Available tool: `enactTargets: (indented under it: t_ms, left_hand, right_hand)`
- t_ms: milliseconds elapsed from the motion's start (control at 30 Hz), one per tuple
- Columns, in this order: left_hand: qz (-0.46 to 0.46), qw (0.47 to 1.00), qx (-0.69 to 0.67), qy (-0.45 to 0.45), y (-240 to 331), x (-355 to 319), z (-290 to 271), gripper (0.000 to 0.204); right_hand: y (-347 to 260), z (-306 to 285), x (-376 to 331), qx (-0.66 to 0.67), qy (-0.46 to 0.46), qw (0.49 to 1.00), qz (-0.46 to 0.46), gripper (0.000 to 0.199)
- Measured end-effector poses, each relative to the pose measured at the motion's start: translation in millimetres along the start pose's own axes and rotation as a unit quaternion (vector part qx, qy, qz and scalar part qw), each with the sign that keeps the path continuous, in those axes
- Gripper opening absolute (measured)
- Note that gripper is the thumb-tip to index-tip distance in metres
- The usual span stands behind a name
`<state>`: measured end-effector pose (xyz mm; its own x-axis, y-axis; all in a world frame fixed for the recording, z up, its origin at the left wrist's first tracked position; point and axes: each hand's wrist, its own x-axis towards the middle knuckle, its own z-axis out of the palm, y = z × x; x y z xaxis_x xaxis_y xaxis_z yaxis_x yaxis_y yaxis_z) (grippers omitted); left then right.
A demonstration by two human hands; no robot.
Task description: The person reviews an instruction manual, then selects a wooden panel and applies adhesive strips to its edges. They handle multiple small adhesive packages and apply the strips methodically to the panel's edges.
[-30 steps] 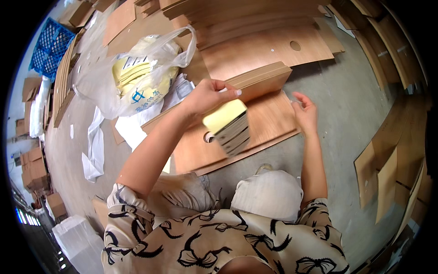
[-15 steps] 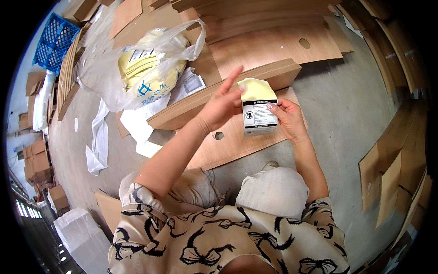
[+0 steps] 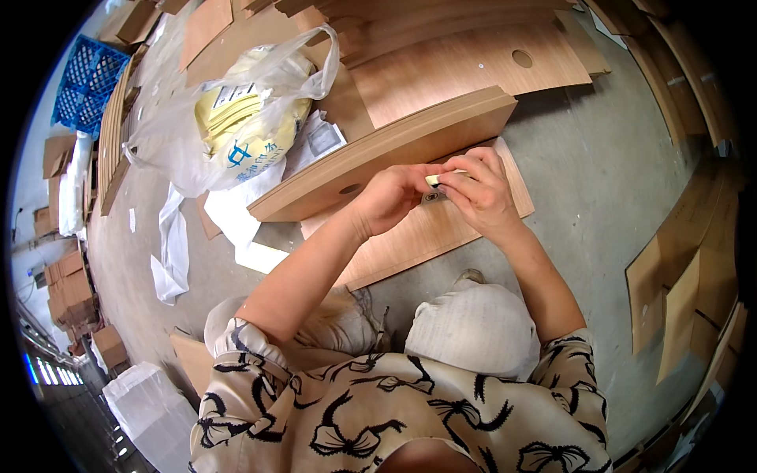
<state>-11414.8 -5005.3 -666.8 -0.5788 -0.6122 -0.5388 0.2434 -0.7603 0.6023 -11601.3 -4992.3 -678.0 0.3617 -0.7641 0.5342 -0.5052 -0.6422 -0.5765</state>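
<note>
Both hands meet over a flat wooden panel (image 3: 394,254). A sticker label (image 3: 433,180) with a yellow backing is pinched between their fingertips, seen nearly edge-on. My left hand (image 3: 388,197) has its fingers closed at the label's left end. Coming from the other side, my right hand (image 3: 482,193) curls its fingers over the label and hides most of it. A small black-and-white printed part shows just beneath the fingers. Right behind the hands, a stack of wooden boards (image 3: 315,189) stands on its long edge, slanting up to the right.
A clear plastic bag (image 3: 181,154) holding yellow-backed labels (image 3: 229,118) lies at the upper left, beside printed sheets and white paper strips (image 3: 171,248). More wooden panels (image 3: 441,87) lie beyond the boards. Cardboard sheets (image 3: 678,315) lean at the right; a blue crate (image 3: 91,83) stands far left.
The label was face-up in my right hand; now it is tilted edge-on between both hands. My left hand has lowered and closed its raised finger. The view has shifted slightly.
</note>
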Motion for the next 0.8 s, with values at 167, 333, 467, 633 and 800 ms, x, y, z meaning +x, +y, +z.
enactTargets:
  t_ms: [167,333,467,633,800]
  left_hand:
    - [-0.062,0.991,-0.110,0.033,-10.9,14.0,-16.8,0.040]
    - [-0.080,0.980,0.033,0.181,-23.0,28.8,-40.4,0.031]
    - [-0.039,0.933,0.172,0.314,-53.0,35.7,-75.5,0.029]
    - [-0.031,0.950,0.188,0.247,-47.9,49.4,-46.0,0.021]
    - [0.107,0.845,0.465,0.242,-45.9,77.3,-3.8,0.035]
  right_hand:
    - [0.4,4.5,-10.4,0.004,0.000,1.000,-0.010,0.015]
    - [-13.3,-6.9,-18.1,0.120,0.016,0.992,0.035,0.014]
    - [17.7,-17.2,-24.8,0.312,0.119,0.897,0.291,0.019]
    - [73.7,-26.7,-18.9,0.063,-0.040,0.969,0.237,0.020]
    - [85.3,-14.5,-13.5,-0.039,-0.128,0.985,0.113,0.018]
